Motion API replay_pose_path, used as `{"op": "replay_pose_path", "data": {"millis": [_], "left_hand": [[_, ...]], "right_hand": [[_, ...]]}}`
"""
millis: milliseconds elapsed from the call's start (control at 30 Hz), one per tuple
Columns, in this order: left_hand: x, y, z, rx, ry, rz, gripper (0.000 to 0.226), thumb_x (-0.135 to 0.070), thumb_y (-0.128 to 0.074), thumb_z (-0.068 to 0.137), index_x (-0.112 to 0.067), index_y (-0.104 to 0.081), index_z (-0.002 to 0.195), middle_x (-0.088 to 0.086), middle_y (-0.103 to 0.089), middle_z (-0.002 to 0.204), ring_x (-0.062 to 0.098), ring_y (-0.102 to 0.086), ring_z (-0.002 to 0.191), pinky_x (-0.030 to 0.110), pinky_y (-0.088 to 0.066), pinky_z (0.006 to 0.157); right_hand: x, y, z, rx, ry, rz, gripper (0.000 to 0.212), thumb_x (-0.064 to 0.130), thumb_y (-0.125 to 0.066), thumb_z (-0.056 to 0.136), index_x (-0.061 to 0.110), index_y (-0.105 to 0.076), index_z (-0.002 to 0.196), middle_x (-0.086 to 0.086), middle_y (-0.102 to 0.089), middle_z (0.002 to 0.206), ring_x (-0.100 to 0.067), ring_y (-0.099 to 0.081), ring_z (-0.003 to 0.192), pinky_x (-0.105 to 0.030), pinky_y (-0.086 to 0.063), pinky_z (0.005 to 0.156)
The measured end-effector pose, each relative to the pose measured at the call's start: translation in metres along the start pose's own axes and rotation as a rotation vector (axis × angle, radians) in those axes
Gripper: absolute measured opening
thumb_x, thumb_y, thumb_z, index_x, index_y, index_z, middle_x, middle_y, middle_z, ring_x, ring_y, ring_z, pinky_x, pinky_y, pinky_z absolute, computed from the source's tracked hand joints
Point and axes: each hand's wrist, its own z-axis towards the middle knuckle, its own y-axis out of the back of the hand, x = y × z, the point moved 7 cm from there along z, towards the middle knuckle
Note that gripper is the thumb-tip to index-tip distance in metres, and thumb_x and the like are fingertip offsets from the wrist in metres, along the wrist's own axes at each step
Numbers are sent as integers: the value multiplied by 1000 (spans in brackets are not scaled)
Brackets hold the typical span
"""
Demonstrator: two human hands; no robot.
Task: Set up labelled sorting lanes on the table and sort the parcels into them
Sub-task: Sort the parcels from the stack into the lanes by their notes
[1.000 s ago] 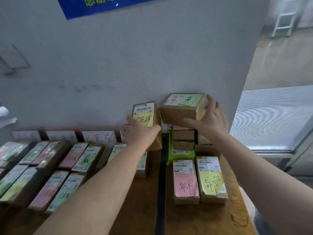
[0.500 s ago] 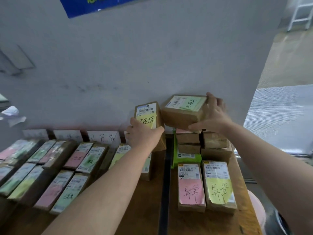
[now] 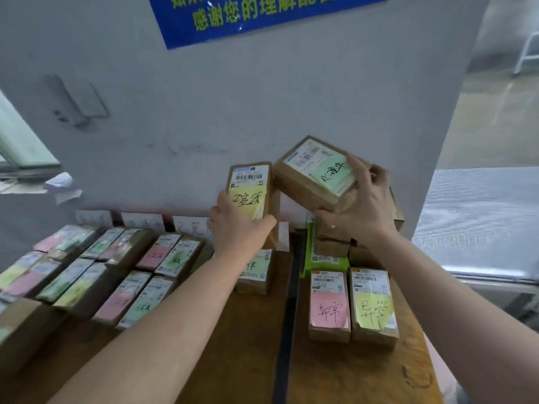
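My left hand (image 3: 237, 225) grips a brown parcel with a yellow note (image 3: 251, 189), held upright above the table's back edge. My right hand (image 3: 363, 208) holds a second brown parcel with a green note (image 3: 316, 173), tilted and lifted above a stack of parcels (image 3: 332, 246) at the back right. Two parcels lie flat in front of that stack, one with a pink note (image 3: 329, 306) and one with a yellow note (image 3: 373, 306). White paper lane labels (image 3: 189, 227) lean against the wall. Rows of noted parcels (image 3: 116, 272) fill the left lanes.
The wooden table (image 3: 256, 345) has a dark seam down its middle. A grey wall with a blue sign (image 3: 262, 16) stands right behind it. A green packet (image 3: 323, 259) lies under the stack. An open doorway and floor are at the right.
My right hand has lifted the green-note parcel higher off the stack and tilted it. My left hand has raised the yellow-note parcel slightly. The view has tilted upward.
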Motion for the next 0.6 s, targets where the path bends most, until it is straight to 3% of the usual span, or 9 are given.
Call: {"op": "replay_pose_path", "data": {"millis": [200,367,600], "left_hand": [[37,62,-37,-17,3,5,94,-41,-77,67,-23,-24,143,6,-40,133,29,-39,125,49,-45,98],[81,107,-56,-13,64,46,94,-42,-78,68,-21,-26,144,8,-40,138,32,-35,130,47,-38,101],[158,155,-67,63,170,46,99,-41,-78,71,-20,-21,148,10,-37,142,32,-35,131,48,-41,100]], "right_hand": [[47,-7,-58,-30,93,-26,113,43,-89,56,33,-23,146,-4,-16,144,-24,-23,134,-37,-34,108],[85,-26,-96,-5,97,-45,112,45,-88,56,36,-20,146,-1,-14,144,-25,-23,135,-46,-38,108],[121,-49,-139,-62,-43,-162,116,52,-84,57,40,-13,147,-4,-14,145,-30,-25,135,-45,-43,101]]}}
